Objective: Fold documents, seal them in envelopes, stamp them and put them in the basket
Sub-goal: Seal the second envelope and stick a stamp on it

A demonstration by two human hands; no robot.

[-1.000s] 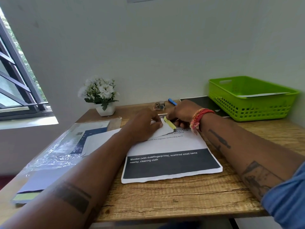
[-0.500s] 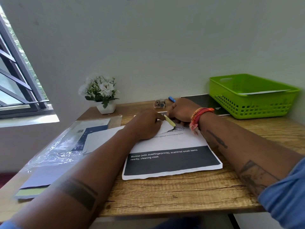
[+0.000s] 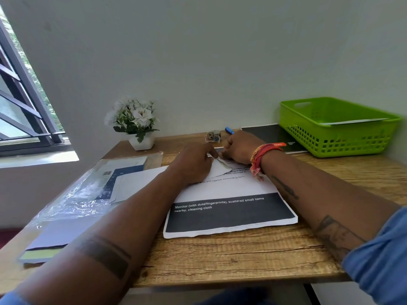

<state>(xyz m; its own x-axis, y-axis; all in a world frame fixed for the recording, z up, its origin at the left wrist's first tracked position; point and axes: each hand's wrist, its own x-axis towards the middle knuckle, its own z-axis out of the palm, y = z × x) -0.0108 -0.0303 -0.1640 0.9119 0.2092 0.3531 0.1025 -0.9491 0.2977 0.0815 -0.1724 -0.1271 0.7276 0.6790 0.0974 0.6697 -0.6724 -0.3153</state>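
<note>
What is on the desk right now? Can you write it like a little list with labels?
left hand: holds down the white envelope
right hand: pinches at the envelope's flap
paper under the hands: white printed stack of documents with a black band
green plastic basket: back right, a white envelope inside
small stamp roll: behind the hands
white flowers in a white pot: back left

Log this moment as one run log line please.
step: sealing envelope | hands: left presses envelope, right pinches flap strip | basket: holds one envelope
</note>
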